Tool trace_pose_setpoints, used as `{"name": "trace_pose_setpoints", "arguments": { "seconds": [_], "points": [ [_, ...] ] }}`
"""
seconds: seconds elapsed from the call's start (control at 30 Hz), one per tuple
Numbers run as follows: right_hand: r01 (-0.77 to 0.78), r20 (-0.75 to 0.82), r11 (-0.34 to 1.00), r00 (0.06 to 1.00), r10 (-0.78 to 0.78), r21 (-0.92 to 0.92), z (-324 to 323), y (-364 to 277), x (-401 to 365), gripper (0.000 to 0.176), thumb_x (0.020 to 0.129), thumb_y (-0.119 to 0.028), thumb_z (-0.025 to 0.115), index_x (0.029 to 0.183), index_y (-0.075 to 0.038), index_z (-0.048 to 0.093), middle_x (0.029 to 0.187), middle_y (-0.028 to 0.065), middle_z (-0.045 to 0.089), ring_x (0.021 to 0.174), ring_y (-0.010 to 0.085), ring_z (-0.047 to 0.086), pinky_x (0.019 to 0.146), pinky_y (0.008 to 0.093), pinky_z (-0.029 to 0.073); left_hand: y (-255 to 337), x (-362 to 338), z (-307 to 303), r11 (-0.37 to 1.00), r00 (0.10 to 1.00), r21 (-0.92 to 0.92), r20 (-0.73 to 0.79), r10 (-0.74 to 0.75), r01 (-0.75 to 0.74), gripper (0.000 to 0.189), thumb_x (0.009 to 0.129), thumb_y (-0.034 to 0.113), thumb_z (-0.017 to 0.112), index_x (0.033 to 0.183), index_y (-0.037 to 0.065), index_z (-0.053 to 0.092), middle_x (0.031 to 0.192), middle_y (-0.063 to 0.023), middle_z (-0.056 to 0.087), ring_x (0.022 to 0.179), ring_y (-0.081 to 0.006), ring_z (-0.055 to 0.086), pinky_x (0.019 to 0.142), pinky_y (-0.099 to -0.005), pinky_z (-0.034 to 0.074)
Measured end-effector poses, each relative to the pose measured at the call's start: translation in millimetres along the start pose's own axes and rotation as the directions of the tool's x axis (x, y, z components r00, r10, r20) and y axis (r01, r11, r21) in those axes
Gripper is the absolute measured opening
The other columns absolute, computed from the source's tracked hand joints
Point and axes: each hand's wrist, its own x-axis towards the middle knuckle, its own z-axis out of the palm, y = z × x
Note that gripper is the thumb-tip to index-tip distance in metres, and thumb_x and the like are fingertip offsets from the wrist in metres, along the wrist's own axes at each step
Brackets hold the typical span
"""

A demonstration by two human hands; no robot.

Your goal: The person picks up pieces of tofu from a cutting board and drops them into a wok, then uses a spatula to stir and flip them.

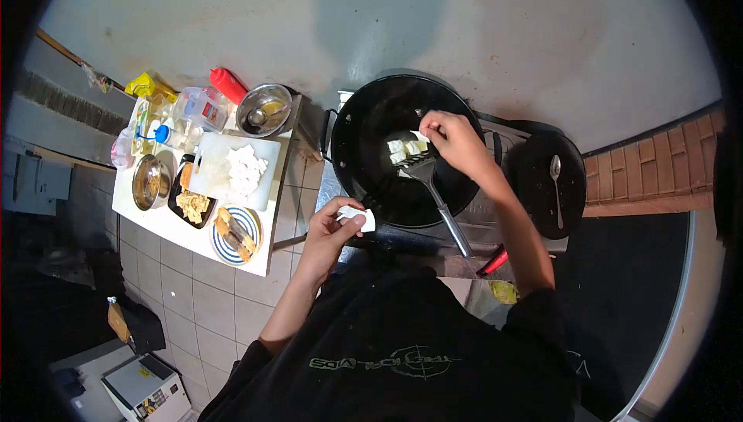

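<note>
My left hand [329, 236] is closed around a few white tofu-like pieces [361, 218] just outside the near left rim of a black wok [364, 166]. Over the wok's right side, the fingers of my right hand [457, 142] pinch a white tofu-like piece [419, 135]. Below those fingers, several pale cut pieces [399, 151] lie together in the wok. A metal slotted spatula [425, 174] leans in the wok with its head against them. Its handle runs over the near rim, and no hand touches it.
Left, a white table carries a cutting board [213, 169] with white pieces [246, 169], a steel bowl with a ladle [263, 112], another bowl [152, 182], a striped plate of fried food [236, 235] and a red bottle [227, 85]. Right of the wok, a spoon [556, 190] lies on a dark round pan [534, 182].
</note>
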Motion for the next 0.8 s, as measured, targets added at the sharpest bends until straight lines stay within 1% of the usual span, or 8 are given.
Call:
{"name": "trace_pose_setpoints", "arguments": {
  "seconds": [0.07, 0.17, 0.2, 0.3, 0.43, 0.5, 0.6, 0.8],
  "points": [
    [-0.063, 0.119, 0.998, 0.991, 0.066, -0.029, 11, 23, 17, 0.006, 0.085, -0.003, 0.06, 0.088, 0.001, 0.064, 0.084, 0.0195, 0.066, 0.082, 0.035, 0.066, 0.072, 0.0401, 0.05, -1, -4, -5, 1.0, 1.0, -0.005, -0.012, 0.007, -0.007, 0.019, 0.09, 0.007, 0.069, 0.107, 0.005, 0.062, 0.097, -0.0007, 0.063, 0.078, -0.0057, 0.057, 0.071, -0.0207, 0.046],
    [-0.003, 0.227, 0.988, 0.973, 0.038, -0.154, 26, 43, 35, 0.009, 0.087, -0.006, 0.058, 0.091, -0.001, 0.064, 0.091, 0.0185, 0.067, 0.084, 0.0366, 0.066, 0.073, 0.0426, 0.051, -5, -8, -12, 0.997, 0.999, -0.064, -0.016, 0.038, -0.039, 0.018, 0.09, 0.006, 0.069, 0.107, 0.005, 0.062, 0.097, -0.0008, 0.063, 0.079, -0.006, 0.058, 0.072, -0.021, 0.047],
    [0.002, 0.233, 0.989, 0.972, 0.034, -0.151, 33, 43, 35, 0.009, 0.087, -0.006, 0.058, 0.091, -0.001, 0.064, 0.091, 0.0185, 0.067, 0.084, 0.0366, 0.066, 0.073, 0.0426, 0.051, -5, -10, -14, 0.997, 0.998, -0.071, -0.041, 0.039, -0.042, 0.018, 0.09, 0.006, 0.069, 0.106, 0.005, 0.062, 0.097, -0.0008, 0.063, 0.08, -0.0063, 0.059, 0.072, -0.0212, 0.047],
    [0.008, 0.061, 0.902, 0.998, 0.021, -0.431, 43, 35, 33, 0.011, 0.09, -0.01, 0.057, 0.094, -0.004, 0.064, 0.096, 0.0163, 0.066, 0.086, 0.0375, 0.065, 0.074, 0.0452, 0.052, -2, -13, -18, 0.996, 0.996, -0.069, -0.077, 0.043, -0.048, 0.017, 0.09, 0.006, 0.068, 0.106, 0.005, 0.061, 0.097, -0.0009, 0.063, 0.081, -0.0068, 0.059, 0.072, -0.0216, 0.048],
    [-0.024, -0.039, 0.972, 0.999, 0.016, -0.234, 13, -35, 18, 0.011, 0.091, -0.013, 0.058, 0.091, -0.003, 0.063, 0.09, 0.0145, 0.063, 0.084, 0.0379, 0.064, 0.072, 0.0456, 0.052, 2, -13, -22, 0.998, 0.996, -0.05, -0.084, 0.038, -0.042, 0.018, 0.09, 0.006, 0.068, 0.107, 0.005, 0.061, 0.098, -0.001, 0.063, 0.082, -0.0069, 0.06, 0.072, -0.0221, 0.048],
    [0.088, -0.03, 0.996, 0.996, -0.088, 0.031, 11, -66, -1, 0.01, 0.089, -0.011, 0.061, 0.089, -0.002, 0.063, 0.083, 0.0144, 0.062, 0.075, 0.0338, 0.064, 0.067, 0.0409, 0.05, 2, -9, -21, 0.998, 0.996, -0.027, -0.077, 0.047, -0.05, 0.019, 0.09, 0.006, 0.068, 0.107, 0.005, 0.06, 0.097, -0.0012, 0.063, 0.082, -0.0066, 0.06, 0.071, -0.0221, 0.048],
    [-0.036, 0.18, 0.971, 0.984, -0.007, 0.235, 18, -113, -37, 0.017, 0.091, -0.019, 0.066, 0.092, -0.001, 0.063, 0.076, 0.0121, 0.063, 0.066, 0.0223, 0.061, 0.062, 0.0332, 0.047, 6, -1, -16, 0.999, 0.998, 0.016, -0.05, 0.049, -0.048, 0.019, 0.09, 0.006, 0.068, 0.107, 0.005, 0.06, 0.099, -0.001, 0.062, 0.084, -0.0069, 0.058, 0.073, -0.023, 0.048],
    [-0.269, 0.222, 0.901, 0.954, 0.202, 0.339, 46, -116, -70, 0.017, 0.091, -0.017, 0.066, 0.093, 0.0, 0.062, 0.076, 0.0096, 0.064, 0.061, 0.0159, 0.057, 0.058, 0.031, 0.044, 15, 12, -4, 0.997, 0.998, 0.041, 0.023, 0.057, -0.057, 0.019, 0.09, 0.006, 0.068, 0.107, 0.005, 0.06, 0.099, -0.0008, 0.061, 0.085, -0.0073, 0.058, 0.075, -0.0244, 0.049]
  ]
}}
